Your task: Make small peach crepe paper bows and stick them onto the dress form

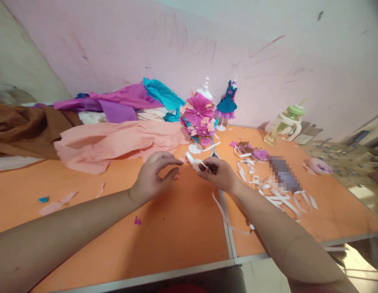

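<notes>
- Right hand (218, 175), centre of the frame: fingers curled and drawn together on a narrow white strip (193, 162), which looped from the fingertips toward the left.
- Left hand (155, 175), left of centre: thumb and fingers parted, with nothing visible in its hold; it faced the strip across a short gap.
- Progress, as judged: the dress form (198, 114), upper centre, already bore many paper flowers and seemed well advanced. The strip showed no visible fastening to anything, so its handling appeared unfinished.
- Behind the strip stood a white round base (195, 148), near enough to hinder the fingers.
- Left side: peach paper (121, 142) spread across the orange counter (176, 244), with brown paper (27, 130) beyond it at the frame's edge.
- Upper centre, right of the flowers: a small teal dress (228, 99) on a stand.
- Right side: tangled pale strips (274, 197) lay beside a pixelated, unidentifiable object (285, 175); a green-lidded bottle (294, 116) stood behind.
</notes>
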A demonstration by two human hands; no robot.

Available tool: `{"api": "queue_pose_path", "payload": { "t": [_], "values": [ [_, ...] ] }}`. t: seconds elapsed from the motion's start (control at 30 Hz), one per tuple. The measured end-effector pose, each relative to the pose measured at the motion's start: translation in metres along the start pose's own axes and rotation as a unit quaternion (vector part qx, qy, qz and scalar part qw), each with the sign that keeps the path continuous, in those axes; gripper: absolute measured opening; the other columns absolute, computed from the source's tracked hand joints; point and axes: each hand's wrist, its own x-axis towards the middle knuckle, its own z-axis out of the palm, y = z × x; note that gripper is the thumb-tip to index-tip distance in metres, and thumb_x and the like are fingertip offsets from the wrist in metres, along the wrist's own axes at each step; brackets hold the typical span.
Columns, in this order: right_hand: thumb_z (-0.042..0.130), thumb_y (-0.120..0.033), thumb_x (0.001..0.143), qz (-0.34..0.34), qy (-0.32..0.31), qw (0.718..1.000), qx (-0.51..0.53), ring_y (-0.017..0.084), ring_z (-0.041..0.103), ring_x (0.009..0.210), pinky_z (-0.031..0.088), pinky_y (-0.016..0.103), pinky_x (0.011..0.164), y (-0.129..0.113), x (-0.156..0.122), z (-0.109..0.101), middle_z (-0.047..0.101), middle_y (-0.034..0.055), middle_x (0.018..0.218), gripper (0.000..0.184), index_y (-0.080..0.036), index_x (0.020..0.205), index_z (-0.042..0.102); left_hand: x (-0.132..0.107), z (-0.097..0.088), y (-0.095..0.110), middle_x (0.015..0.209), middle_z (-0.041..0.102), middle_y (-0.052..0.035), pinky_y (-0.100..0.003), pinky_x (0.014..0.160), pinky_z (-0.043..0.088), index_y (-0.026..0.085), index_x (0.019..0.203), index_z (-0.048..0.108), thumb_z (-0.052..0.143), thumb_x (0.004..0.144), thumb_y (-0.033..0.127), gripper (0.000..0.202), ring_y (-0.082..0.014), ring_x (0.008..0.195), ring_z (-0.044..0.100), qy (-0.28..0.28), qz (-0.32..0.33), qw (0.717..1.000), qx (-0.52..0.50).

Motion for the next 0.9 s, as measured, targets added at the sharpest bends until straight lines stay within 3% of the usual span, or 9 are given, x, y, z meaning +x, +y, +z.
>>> {"api": "queue_pose_path", "payload": {
  "t": [0.13,0.2,0.33,0.5,0.6,0.7,0.77,0.9],
  "values": [
    [0.069,-0.038,0.072,0.022,-0.043,0.993,0.108,0.009,0.037,0.061,0.031,0.023,0.058,-0.014,-0.005,0.01,0.045,-0.0047,0.067,0.025,-0.016,0.078,0.059,-0.005,0.002,0.014,0.126,0.06,-0.0103,-0.042,0.101,0.038,0.024,0.117,0.061,0.064,0.081,0.043,0.04,-0.0288,0.121,0.051,-0.106,0.119,0.986,0.045],
    [0.071,-0.038,0.07,0.03,-0.058,0.988,0.143,0.009,0.037,0.06,0.03,0.023,0.057,-0.017,-0.007,0.013,0.047,-0.0047,0.065,0.027,-0.016,0.079,0.059,-0.006,0.002,0.019,0.127,0.06,-0.0118,-0.045,0.101,0.034,0.022,0.118,0.059,0.061,0.084,0.045,0.041,-0.03,0.123,0.05,-0.127,0.145,0.977,0.089],
    [0.071,-0.036,0.072,0.035,-0.079,0.984,0.157,0.008,0.039,0.059,0.031,0.023,0.057,-0.017,-0.008,0.015,0.052,-0.0037,0.069,0.024,-0.016,0.083,0.063,-0.007,0.002,0.022,0.095,0.07,-0.0047,-0.045,0.093,0.032,0.02,0.097,0.063,0.05,0.093,0.036,0.02,-0.0235,0.096,0.062,-0.131,0.167,0.961,0.179],
    [0.067,-0.039,0.077,0.029,-0.025,0.991,0.125,0.009,0.043,0.06,0.035,0.023,0.057,-0.014,-0.008,0.014,0.057,-0.0018,0.074,0.028,-0.018,0.095,0.065,-0.005,0.006,0.014,0.075,0.065,-0.0034,-0.034,0.075,0.038,0.017,0.079,0.063,0.043,0.095,0.025,0.027,-0.0188,0.077,0.061,-0.13,0.215,0.945,0.211],
    [0.063,-0.044,0.08,0.033,0.013,0.987,0.158,0.01,0.051,0.064,0.04,0.024,0.061,-0.014,-0.008,0.012,0.061,0.0007,0.078,0.028,-0.018,0.092,0.064,-0.003,0.007,0.009,0.075,0.066,-0.0045,-0.033,0.073,0.041,0.017,0.087,0.066,0.043,0.096,0.029,0.027,-0.0198,0.076,0.062,-0.129,0.173,0.96,0.178],
    [0.061,-0.042,0.082,0.049,0.005,0.983,0.177,0.011,0.054,0.064,0.041,0.025,0.061,-0.014,-0.008,0.013,0.061,0.0003,0.07,0.025,-0.017,0.082,0.063,-0.003,0.005,0.008,0.078,0.067,-0.0052,-0.034,0.077,0.044,0.017,0.089,0.065,0.042,0.096,0.034,0.03,-0.0205,0.078,0.063,-0.139,0.075,0.981,0.11],
    [0.063,-0.04,0.081,0.054,-0.012,0.98,0.192,0.011,0.054,0.062,0.041,0.024,0.06,-0.016,-0.008,0.017,0.061,-0.0006,0.068,0.022,-0.017,0.083,0.063,-0.005,0.003,0.012,0.089,0.069,-0.0072,-0.033,0.081,0.046,0.017,0.089,0.065,0.041,0.097,0.037,0.032,-0.0219,0.089,0.064,-0.142,0.001,0.989,0.03],
    [0.063,-0.037,0.081,0.06,-0.015,0.976,0.21,0.01,0.058,0.065,0.045,0.024,0.064,-0.02,-0.011,0.03,0.062,-0.0008,0.072,0.02,-0.017,0.086,0.062,-0.008,0.003,0.021,0.115,0.065,-0.0081,-0.035,0.094,0.046,0.019,0.126,0.053,0.041,0.096,0.042,0.04,-0.0235,0.112,0.058,-0.163,-0.101,0.971,-0.142]
  ]
}}
